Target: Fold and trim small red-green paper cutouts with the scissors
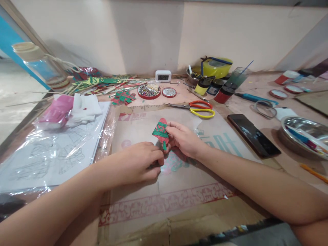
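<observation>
Cardboard sheeting covers the surface (pixel 143 205), pale wall behind, and we're right over the middle of it. Both hands are closed in fine pinches on one small paper cutout (pixel 161 132): the right hand (pixel 183 139) grips its right edge between thumb and fingers, the left hand (pixel 139 163) nips at the narrow lower tip. The piece stands tilted, lifted just off the cardboard. It looks already cut out and decorated: green body, red rounded top, red zigzag bands, a thin green stem below. So cutting appears done, I'd say; what's left seems to be fiddly work at that tip. Scissors (pixel 196 108) lie idle beyond, a phone (pixel 252 135) to the right, more green and red scraps (pixel 123 97) further back.
</observation>
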`<state>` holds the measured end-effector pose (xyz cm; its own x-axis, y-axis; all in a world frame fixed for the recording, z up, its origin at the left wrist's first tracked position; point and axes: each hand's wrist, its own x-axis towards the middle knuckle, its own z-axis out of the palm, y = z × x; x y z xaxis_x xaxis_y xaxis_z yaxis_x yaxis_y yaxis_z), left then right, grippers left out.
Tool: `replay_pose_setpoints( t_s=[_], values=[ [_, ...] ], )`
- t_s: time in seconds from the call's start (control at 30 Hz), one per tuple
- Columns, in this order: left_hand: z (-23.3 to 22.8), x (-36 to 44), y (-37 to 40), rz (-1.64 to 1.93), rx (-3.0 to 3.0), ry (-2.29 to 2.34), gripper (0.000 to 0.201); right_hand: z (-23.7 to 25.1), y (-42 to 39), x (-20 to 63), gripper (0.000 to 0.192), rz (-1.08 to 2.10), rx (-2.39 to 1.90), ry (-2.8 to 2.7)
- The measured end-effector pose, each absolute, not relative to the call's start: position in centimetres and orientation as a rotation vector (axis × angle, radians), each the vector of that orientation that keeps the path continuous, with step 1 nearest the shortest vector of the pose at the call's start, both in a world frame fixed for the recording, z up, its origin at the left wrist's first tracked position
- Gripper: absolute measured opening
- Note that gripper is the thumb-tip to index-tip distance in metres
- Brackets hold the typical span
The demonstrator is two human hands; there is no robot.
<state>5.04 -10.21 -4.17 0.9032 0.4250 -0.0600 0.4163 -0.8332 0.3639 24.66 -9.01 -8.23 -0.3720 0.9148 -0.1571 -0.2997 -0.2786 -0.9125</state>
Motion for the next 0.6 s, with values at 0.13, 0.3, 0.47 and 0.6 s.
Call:
replay_pose_setpoints(
  t_s=[0.13,0.3,0.47,0.6],
  values=[
    [-4.6,4.5,-9.7,0.025,2.693,0.577,0.009,-8.1,-9.1,24.6,0.007,1.795,-0.902,-1.049],
    [-4.7,4.6,-9.8,-0.057,2.73,0.558,0.007,-8.2,-9.0,24.6,0.009,1.796,-0.906,-1.059],
    [-3.8,5.0,-10.7,-0.04,2.849,0.591,0.011,-8.3,-9.0,24.6,0.009,1.791,-0.907,-1.059],
    [-3.9,5.2,-11.0,-0.053,2.925,0.597,0.015,-8.2,-9.1,24.5,0.007,1.794,-0.911,-1.063]
  ],
)
